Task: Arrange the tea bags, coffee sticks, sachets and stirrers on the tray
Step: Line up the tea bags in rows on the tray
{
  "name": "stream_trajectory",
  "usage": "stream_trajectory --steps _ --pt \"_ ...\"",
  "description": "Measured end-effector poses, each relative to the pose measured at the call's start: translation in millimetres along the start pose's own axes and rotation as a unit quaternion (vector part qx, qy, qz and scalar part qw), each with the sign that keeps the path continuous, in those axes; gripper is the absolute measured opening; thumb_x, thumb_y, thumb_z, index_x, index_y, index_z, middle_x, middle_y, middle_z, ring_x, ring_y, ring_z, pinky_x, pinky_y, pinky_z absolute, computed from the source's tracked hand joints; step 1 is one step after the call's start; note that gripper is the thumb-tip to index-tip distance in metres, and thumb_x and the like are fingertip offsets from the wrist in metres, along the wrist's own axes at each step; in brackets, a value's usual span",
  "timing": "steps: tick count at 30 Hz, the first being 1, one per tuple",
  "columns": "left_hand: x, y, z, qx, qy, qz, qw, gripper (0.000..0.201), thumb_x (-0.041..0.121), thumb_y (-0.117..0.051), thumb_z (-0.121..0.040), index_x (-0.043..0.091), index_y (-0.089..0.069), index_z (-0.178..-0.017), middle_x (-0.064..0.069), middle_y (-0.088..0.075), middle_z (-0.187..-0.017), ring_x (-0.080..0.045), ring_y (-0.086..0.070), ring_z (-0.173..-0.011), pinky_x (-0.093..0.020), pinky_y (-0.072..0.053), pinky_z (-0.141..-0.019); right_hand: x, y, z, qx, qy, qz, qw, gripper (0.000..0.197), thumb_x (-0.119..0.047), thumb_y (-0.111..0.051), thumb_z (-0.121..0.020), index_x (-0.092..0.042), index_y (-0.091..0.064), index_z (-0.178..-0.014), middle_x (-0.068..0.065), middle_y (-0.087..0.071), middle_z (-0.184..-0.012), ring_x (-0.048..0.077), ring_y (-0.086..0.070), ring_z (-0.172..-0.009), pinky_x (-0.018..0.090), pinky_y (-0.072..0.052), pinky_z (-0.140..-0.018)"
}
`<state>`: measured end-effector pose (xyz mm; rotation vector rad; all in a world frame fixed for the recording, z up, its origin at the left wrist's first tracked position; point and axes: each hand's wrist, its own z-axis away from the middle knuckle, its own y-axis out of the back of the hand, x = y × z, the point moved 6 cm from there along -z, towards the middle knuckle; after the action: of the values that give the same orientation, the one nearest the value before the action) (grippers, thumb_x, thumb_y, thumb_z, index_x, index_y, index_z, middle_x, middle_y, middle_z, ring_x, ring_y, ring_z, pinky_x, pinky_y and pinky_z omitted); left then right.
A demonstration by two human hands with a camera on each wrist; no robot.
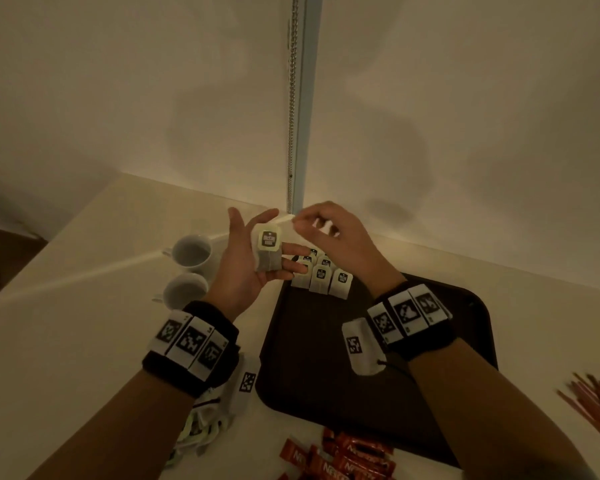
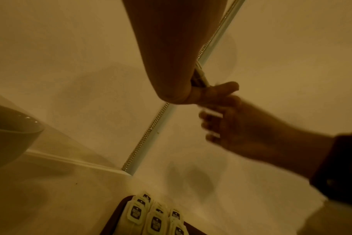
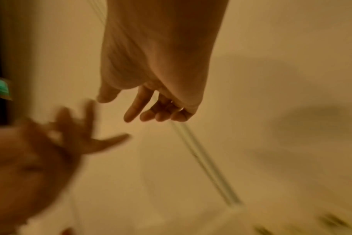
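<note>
Left grip (image 1: 246, 261) lies palm-up with straight fingers, a tea bag (image 1: 268, 249) resting across them above the tabletop (image 1: 66, 341). Right grip (image 1: 329, 233), fingers curled, pinches nothing visible. More tea bags (image 1: 321, 277) sit at the tray's (image 1: 309, 358) far corner.

Cream counter (image 1: 84, 341): tray (image 1: 465, 327), cups (image 1: 191, 252).
</note>
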<state>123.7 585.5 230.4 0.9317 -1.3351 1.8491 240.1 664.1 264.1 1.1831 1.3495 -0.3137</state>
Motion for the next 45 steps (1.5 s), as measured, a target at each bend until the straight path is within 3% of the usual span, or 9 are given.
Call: stream_trajectory --steps 5,9,15,22,28,31,35,41,45 --pt "13 -20 12 -0.044 -0.048 -0.062 0.996 0.066 0.065 -0.029 -0.082 0.024 -0.050 -0.129 -0.007 -0.072 -0.101 -0.027 -0.072 -0.077 -0.023 -0.052 -0.049 -51 -3 -5 -0.059 0.073 0.043 0.995 0.004 -0.020 -0.069 -0.084 -0.020 -0.066 -0.087 -0.006 -0.059 -0.088 -0.007 -0.047 -0.083 0.004 -0.033 -0.073" --pt "30 -16 25 -0.020 -0.132 -0.124 0.983 0.028 0.027 -0.064 -0.077 0.020 -0.066 -0.105 0.002 -0.073 -0.099 -0.021 -0.068 -0.101 -0.025 -0.053 -0.071 -80 21 -7 -0.022 0.109 0.099 0.989 0.006 -0.027 -0.069 -0.083 -0.022 -0.065 -0.082 -0.004 -0.061 -0.086 0.005 -0.050 -0.080 0.007 -0.033 -0.069" --pt "40 -29 33 -0.048 -0.156 -0.100 0.981 0.033 0.011 -0.073 -0.076 0.022 -0.065 -0.107 -0.001 -0.072 -0.103 -0.024 -0.066 -0.100 -0.025 -0.052 -0.073 -138 36 -9 -0.040 0.156 0.184 0.970 0.014 -0.033 -0.075 -0.075 -0.019 -0.072 -0.076 0.004 -0.064 -0.086 0.015 -0.058 -0.081 0.030 -0.044 -0.079" --pt "54 -41 37 -0.051 -0.185 -0.066 0.979 0.011 0.017 -0.067 -0.083 0.018 -0.067 -0.094 0.000 -0.072 -0.086 -0.013 -0.068 -0.086 -0.027 -0.052 -0.073 -152 35 -8 -0.073 0.141 0.219 0.963 0.013 -0.030 -0.076 -0.075 -0.017 -0.073 -0.075 0.002 -0.065 -0.085 0.012 -0.058 -0.081 0.017 -0.039 -0.074" --pt "59 -42 38 -0.077 -0.213 -0.101 0.969 0.052 0.007 -0.077 -0.071 0.023 -0.059 -0.117 0.003 -0.071 -0.092 -0.014 -0.066 -0.087 -0.027 -0.052 -0.073 -152 36 -4 -0.076 0.123 0.214 0.966 0.010 -0.026 -0.076 -0.075 -0.018 -0.071 -0.074 -0.002 -0.061 -0.083 0.010 -0.053 -0.081 0.010 -0.035 -0.070" --pt "58 -44 41 -0.089 -0.222 -0.119 0.964 0.027 0.020 -0.076 -0.068 0.030 -0.071 -0.093 0.004 -0.070 -0.088 -0.013 -0.063 -0.087 -0.030 -0.050 -0.081 -150 38 -3 -0.073 0.120 0.207 0.968 0.010 -0.026 -0.077 -0.075 -0.018 -0.071 -0.075 0.002 -0.064 -0.086 0.015 -0.056 -0.084 0.006 -0.034 -0.064" --pt "57 -39 41 -0.056 -0.209 -0.136 0.967 0.016 0.033 -0.072 -0.073 0.028 -0.076 -0.087 0.000 -0.073 -0.088 -0.016 -0.064 -0.089 -0.042 -0.049 -0.092 -144 39 1 -0.077 0.118 0.178 0.974 0.009 -0.027 -0.077 -0.075 -0.021 -0.070 -0.075 0.001 -0.064 -0.084 0.014 -0.056 -0.082 0.005 -0.034 -0.063" --pt "53 -42 42 -0.073 -0.175 -0.173 0.966 0.014 0.022 -0.068 -0.078 0.028 -0.075 -0.090 0.006 -0.074 -0.090 -0.009 -0.067 -0.090 -0.028 -0.049 -0.085 -134 42 4 -0.072 0.116 0.159 0.978 0.008 -0.027 -0.077 -0.075 -0.024 -0.070 -0.077 -0.010 -0.059 -0.079 0.002 -0.052 -0.076 0.004 -0.035 -0.064" --pt "45 -41 40 -0.115 -0.154 -0.195 0.962 0.063 0.018 -0.081 -0.065 0.029 -0.055 -0.121 0.003 -0.067 -0.115 -0.016 -0.063 -0.109 -0.028 -0.050 -0.086 -130 44 4 -0.062 0.110 0.152 0.980 0.008 -0.027 -0.076 -0.076 -0.025 -0.069 -0.077 -0.011 -0.059 -0.080 -0.002 -0.050 -0.074 0.003 -0.035 -0.065"
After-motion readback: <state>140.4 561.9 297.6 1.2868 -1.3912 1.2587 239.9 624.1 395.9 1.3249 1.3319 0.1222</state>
